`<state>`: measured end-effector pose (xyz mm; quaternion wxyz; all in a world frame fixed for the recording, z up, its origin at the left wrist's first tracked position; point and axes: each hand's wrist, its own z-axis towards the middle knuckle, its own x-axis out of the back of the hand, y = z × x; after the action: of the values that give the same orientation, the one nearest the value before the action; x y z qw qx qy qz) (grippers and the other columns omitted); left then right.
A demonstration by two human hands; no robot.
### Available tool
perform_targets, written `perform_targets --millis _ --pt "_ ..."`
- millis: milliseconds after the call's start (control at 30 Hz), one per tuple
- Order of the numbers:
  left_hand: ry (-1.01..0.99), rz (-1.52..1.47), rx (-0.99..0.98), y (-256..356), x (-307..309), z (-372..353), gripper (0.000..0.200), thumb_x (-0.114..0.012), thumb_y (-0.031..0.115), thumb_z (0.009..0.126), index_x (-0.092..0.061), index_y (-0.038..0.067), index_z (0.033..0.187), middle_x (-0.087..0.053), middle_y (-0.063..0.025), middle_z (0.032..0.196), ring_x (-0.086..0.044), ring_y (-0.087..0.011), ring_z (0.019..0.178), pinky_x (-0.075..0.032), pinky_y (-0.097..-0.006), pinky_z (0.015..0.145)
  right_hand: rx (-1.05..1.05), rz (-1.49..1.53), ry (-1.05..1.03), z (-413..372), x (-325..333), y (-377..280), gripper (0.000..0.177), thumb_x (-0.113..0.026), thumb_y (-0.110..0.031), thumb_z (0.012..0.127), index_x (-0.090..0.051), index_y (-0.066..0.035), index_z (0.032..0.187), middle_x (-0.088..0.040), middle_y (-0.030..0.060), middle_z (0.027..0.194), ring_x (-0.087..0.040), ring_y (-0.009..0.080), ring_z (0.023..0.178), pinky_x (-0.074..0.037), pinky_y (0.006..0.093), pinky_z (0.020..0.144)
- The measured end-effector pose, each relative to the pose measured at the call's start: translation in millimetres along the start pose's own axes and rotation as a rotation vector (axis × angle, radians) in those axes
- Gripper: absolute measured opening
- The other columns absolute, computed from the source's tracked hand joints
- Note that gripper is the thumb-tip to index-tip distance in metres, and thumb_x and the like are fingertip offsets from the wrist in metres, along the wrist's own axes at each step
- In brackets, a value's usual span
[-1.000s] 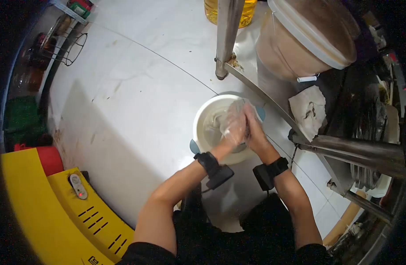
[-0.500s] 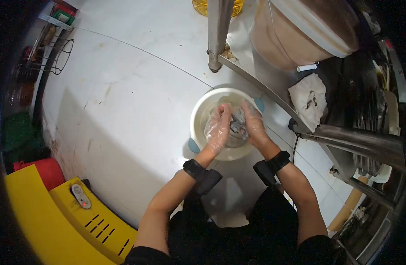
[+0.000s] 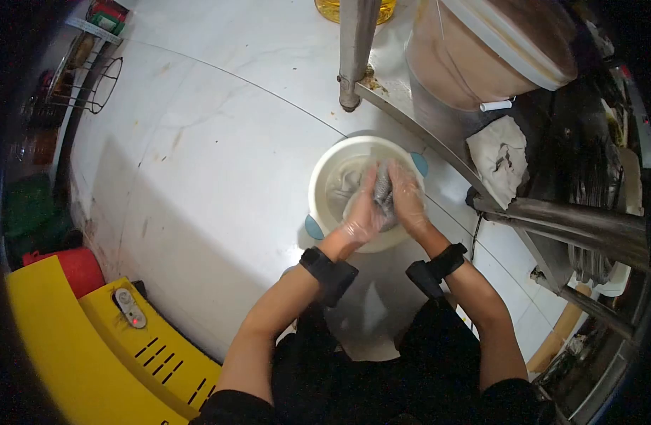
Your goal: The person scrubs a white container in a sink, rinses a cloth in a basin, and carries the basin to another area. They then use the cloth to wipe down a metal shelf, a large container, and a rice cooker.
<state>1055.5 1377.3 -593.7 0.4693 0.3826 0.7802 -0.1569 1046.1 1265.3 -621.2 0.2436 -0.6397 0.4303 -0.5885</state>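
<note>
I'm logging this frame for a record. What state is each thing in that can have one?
left hand: gloved, gripping the grey item.
right hand: gloved, gripping it too.
grey item: held between both hands above the white basin.
white basin: upright, looks wet inside.
tan bucket: lid on.
white rag: crumpled, stained.
yellow machine: red light lit.

Both hands wore thin clear plastic gloves and black wristbands. The left hand (image 3: pixel 361 216) and right hand (image 3: pixel 409 202) were pressed together around a grey lump (image 3: pixel 384 191), too blurred to name, held over a white bowl (image 3: pixel 324 177) on the pale tiled floor (image 3: pixel 219 142). Beside the bowl rose a steel table leg (image 3: pixel 353 49); a crumpled white cloth (image 3: pixel 499 152) lay near a beige lidded bucket (image 3: pixel 474 64). A yellow machine (image 3: pixel 92 340) stood well apart.
</note>
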Motion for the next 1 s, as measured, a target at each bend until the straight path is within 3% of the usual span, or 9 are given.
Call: perform_targets --millis 100,200,333,367,400,500,633,700,1000 --pt "-0.103 0.135 0.026 7.5 16.0 12.5 0.064 -0.044 0.055 0.091 -0.036 0.011 0.137 -0.040 -0.0054 0.139 -0.040 -0.0197 0.127 -0.045 -0.0390 0.097 0.130 -0.189 0.043 3.0 2.3 -4.2 0.040 -0.041 -0.027 0.095 -0.051 0.001 0.122 -0.053 0.0244 0.123 -0.052 0.0378 0.111 -0.040 0.0414 0.096" --pt "0.212 0.326 -0.102 -0.1 14.6 13.3 0.059 -0.043 0.050 0.094 -0.036 0.009 0.136 -0.046 -0.0068 0.134 -0.045 -0.0171 0.122 -0.047 -0.0359 0.094 0.037 -0.370 -0.237 7.0 9.8 -17.5 0.046 -0.032 -0.026 0.098 -0.040 0.002 0.133 -0.043 0.0258 0.134 -0.041 0.0379 0.124 -0.029 0.0399 0.107" --pt "0.430 0.604 -0.127 -9.5 61.0 33.5 0.059 -0.043 0.048 0.095 -0.040 0.005 0.136 -0.054 -0.0082 0.126 -0.052 -0.0265 0.113 -0.038 -0.0336 0.097 0.354 -0.540 -0.164 -1.9 -5.8 16.5 0.048 -0.036 -0.027 0.097 -0.036 -0.001 0.136 -0.041 0.0263 0.135 -0.043 0.0406 0.121 -0.033 0.0419 0.103" --pt "0.389 0.929 -0.333 -15.1 80.5 40.4 0.058 -0.041 0.047 0.095 -0.043 0.004 0.133 -0.056 -0.0106 0.123 -0.052 -0.0259 0.112 -0.037 -0.0328 0.098 0.511 -0.679 -0.175 -1.2 -6.4 20.7 0.050 -0.037 -0.029 0.096 -0.033 -0.003 0.139 -0.040 0.0261 0.136 -0.044 0.0408 0.120 -0.035 0.0425 0.101" --pt "0.336 1.249 -0.544 -17.7 91.0 43.5 0.057 -0.040 0.047 0.096 -0.045 0.003 0.131 -0.057 -0.0130 0.120 -0.052 -0.0252 0.111 -0.035 -0.0319 0.098 0.509 -0.679 -0.176 -1.2 -3.7 9.3 0.050 -0.037 -0.029 0.096 -0.033 -0.003 0.139 -0.040 0.0261 0.136 -0.044 0.0408 0.120 -0.035 0.0425 0.101" --pt "0.423 1.422 -0.419 -2.2 56.9 25.6 0.055 -0.037 0.044 0.097 -0.048 0.000 0.128 -0.060 -0.0155 0.113 -0.053 -0.0238 0.108 -0.040 -0.0327 0.094 0.018 -0.182 -0.253 -5.3 8.2 -29.8 0.058 -0.042 -0.032 0.094 -0.025 -0.008 0.143 -0.039 0.0268 0.137 -0.045 0.0417 0.119 -0.038 0.0422 0.099" --pt "0.432 0.755 -0.281 14.0 33.2 15.5 0.053 -0.035 0.041 0.098 -0.046 -0.001 0.128 -0.059 -0.0141 0.112 -0.055 -0.0231 0.105 -0.042 -0.0350 0.092 0.001 -0.017 -0.308 -16.2 23.4 -39.1 0.071 -0.056 -0.029 0.086 -0.022 -0.008 0.144 -0.035 0.0252 0.140 -0.033 0.0410 0.130 -0.024 0.0420 0.109" --pt "0.181 0.289 -0.102 17.7 36.8 18.3 0.051 -0.041 0.039 0.097 -0.040 0.003 0.133 -0.053 -0.0125 0.124 -0.050 -0.0244 0.114 -0.040 -0.0364 0.097 0.055 -0.092 -0.336 -22.3 25.2 -38.2 0.073 -0.058 -0.027 0.085 -0.021 -0.009 0.145 -0.034 0.0245 0.141 -0.032 0.0404 0.131 -0.025 0.0413 0.109" --pt "0.148 0.465 -0.091 14.7 17.0 2.6 0.066 -0.046 0.051 0.092 -0.032 0.006 0.138 -0.041 -0.0091 0.135 -0.049 -0.0198 0.110 -0.041 -0.0354 0.095 0.050 -0.035 -0.116 4.9 37.2 -25.5 0.042 -0.055 -0.003 0.075 -0.058 -0.010 0.116 -0.055 0.0138 0.116 -0.056 0.0282 0.104 -0.043 0.0355 0.088"
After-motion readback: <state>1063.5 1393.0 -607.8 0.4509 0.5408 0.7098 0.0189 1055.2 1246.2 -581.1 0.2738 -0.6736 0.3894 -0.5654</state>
